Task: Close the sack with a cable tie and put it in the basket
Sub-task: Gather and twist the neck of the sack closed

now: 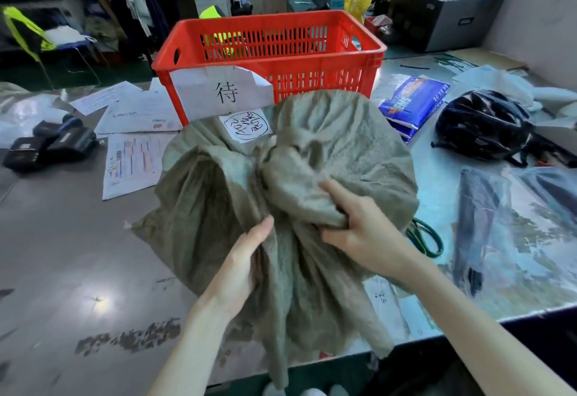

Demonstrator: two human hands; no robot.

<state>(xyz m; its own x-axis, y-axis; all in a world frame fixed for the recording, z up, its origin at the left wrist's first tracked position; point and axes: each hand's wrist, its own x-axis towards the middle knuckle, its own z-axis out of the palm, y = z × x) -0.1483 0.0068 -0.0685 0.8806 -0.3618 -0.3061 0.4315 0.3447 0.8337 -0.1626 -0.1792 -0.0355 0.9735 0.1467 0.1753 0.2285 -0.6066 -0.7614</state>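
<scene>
While the sack [218, 183] lies slumped on the tabletop [62, 255] just in front of the red basket [268, 24], I have both hands on its loose mouth. I cannot tell whether the sack touches the basket's near wall or stops just short of it.

My right hand [356, 230] has a tight grip. Its fingers curl round a bunched wad of the woven cloth, with the forefinger lying straighter across the top. My left hand [243, 261] pinches a fold beside it, thumb on top and the other fingers hidden under the cloth.

I judge the task barely begun. The neck is only partly gathered, cloth fans out wide on either side of my hands, and a long flap hangs over the tabletop edge on the side away from the basket. No cable tie is round the sack, and I hold none. A thin black strip [414, 67] to the right of the basket may be one, but it is too small to tell.

What is left is to finish bunching the neck, fetch and cinch a tie, then lift the sack into the basket.
</scene>
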